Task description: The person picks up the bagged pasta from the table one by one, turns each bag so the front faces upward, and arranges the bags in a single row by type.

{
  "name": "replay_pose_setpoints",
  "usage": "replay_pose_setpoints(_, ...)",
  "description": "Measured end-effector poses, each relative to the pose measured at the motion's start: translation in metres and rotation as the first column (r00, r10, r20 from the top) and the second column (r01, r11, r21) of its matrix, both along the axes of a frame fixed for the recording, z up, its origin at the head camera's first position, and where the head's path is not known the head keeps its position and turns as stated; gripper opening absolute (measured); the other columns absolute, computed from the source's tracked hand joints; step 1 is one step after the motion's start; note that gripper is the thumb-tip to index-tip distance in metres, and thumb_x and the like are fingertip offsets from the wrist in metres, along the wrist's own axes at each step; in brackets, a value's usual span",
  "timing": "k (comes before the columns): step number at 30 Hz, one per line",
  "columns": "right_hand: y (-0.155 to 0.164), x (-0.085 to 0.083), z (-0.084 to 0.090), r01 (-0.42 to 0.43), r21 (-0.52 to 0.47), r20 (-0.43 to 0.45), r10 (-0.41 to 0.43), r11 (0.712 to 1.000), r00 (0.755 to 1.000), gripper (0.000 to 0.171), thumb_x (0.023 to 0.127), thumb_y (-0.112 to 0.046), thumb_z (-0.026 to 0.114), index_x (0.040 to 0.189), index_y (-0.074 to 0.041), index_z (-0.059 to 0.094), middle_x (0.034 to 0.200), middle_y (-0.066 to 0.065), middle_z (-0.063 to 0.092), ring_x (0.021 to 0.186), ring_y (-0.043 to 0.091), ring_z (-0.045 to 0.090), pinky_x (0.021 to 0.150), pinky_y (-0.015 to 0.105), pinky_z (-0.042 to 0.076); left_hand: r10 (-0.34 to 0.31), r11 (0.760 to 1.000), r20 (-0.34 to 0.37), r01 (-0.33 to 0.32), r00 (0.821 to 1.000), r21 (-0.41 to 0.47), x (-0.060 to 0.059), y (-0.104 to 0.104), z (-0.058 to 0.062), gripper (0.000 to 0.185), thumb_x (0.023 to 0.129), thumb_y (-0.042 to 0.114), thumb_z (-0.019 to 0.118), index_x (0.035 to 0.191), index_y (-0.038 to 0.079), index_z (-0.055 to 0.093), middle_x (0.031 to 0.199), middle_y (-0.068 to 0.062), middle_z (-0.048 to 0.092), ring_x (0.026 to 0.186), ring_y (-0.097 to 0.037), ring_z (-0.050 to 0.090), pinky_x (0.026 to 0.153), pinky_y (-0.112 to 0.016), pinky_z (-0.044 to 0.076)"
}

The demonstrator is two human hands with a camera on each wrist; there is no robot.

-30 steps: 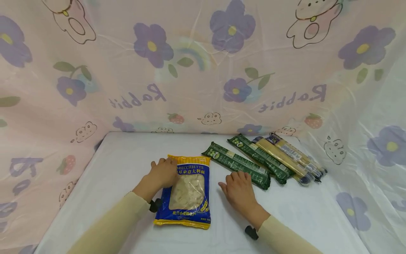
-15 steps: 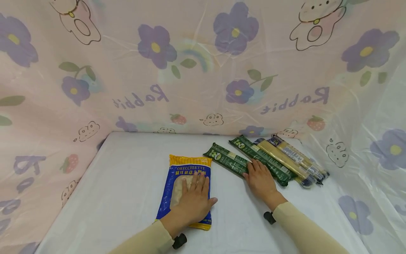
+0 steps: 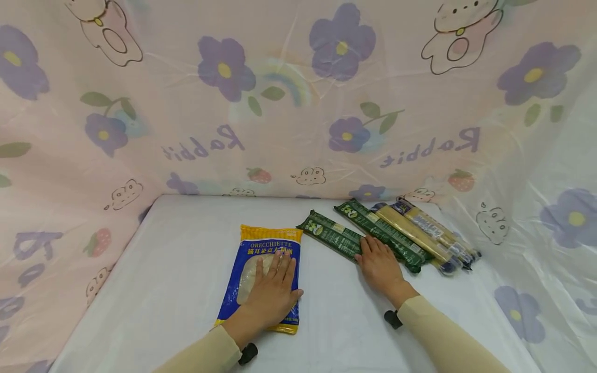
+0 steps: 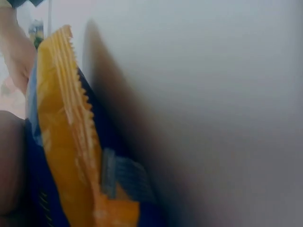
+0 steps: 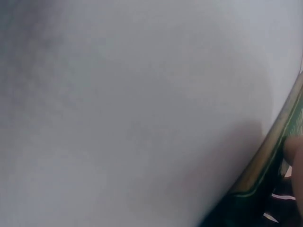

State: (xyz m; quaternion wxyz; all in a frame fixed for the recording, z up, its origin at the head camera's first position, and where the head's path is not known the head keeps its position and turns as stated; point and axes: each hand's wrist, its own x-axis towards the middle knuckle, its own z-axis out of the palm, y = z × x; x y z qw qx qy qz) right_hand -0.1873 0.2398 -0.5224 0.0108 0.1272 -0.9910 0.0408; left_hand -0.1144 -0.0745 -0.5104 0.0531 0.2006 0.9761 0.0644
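A blue and yellow bag of orecchiette pasta (image 3: 233,277) lies on the white table, window side up. My left hand (image 3: 270,300) rests flat on its lower middle, fingers spread and pointing away from me, covering part of the window. In the left wrist view, the bag's yellow crimped end (image 4: 61,127) shows close up. My right hand (image 3: 380,264) lies over the near end of a green pasta packet (image 3: 333,233), its fingers extended across the top. The right wrist view catches only an edge of this green packet (image 5: 272,165) and a bit of a finger (image 5: 293,151).
Right of that packet lie a second green packet (image 3: 382,228), a long clear pack of yellowish pasta (image 3: 415,230) and another long pack with a printed label (image 3: 436,228), all slanted alike. A patterned cloth (image 3: 280,114) hangs behind the white table (image 3: 177,248).
My left hand has gone from the bag's upper left edge to flat on its front. The bag has slid slightly left. My right hand has moved from the tabletop onto the green packet.
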Motion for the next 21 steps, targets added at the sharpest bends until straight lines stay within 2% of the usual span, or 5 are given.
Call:
replay_pose_setpoints(8,0.001,-0.002,-0.002,0.006,0.005,0.001,-0.006,1.000,1.000,0.061,0.113,-0.031,0.049,0.158,0.008,0.038,0.164,0.030,0.037,0.150,0.051,0.038,0.120,0.067,0.032,0.014,1.000,-0.008,-0.014,1.000,-0.005,-0.012,-0.039,0.002,0.078,0.110,0.052,0.045,0.169,0.008,0.019,0.178,-0.013,0.007,0.165,-0.034,0.002,0.127,-0.069,0.001)
replay_pose_setpoints(15,0.000,-0.001,-0.002,0.012,-0.020,0.016,-0.012,1.000,1.000,0.061,0.113,-0.032,0.047,0.158,0.008,0.037,0.165,0.030,0.036,0.150,0.051,0.037,0.121,0.067,0.031,0.027,0.999,0.018,-0.026,0.999,-0.030,-0.023,-0.072,0.002,0.080,0.111,0.052,0.044,0.170,0.008,0.012,0.178,-0.013,0.003,0.165,-0.034,0.000,0.127,-0.068,-0.002)
replay_pose_setpoints(21,-0.002,0.001,-0.001,0.006,-0.023,-0.008,-0.006,1.000,1.000,0.059,0.113,-0.029,0.049,0.157,0.009,0.040,0.163,0.031,0.038,0.148,0.051,0.040,0.119,0.067,0.033,0.022,0.999,-0.003,-0.022,1.000,-0.031,-0.031,-0.099,0.003,0.079,0.112,0.049,0.046,0.169,0.006,0.014,0.178,-0.014,0.005,0.165,-0.035,0.002,0.127,-0.069,0.000)
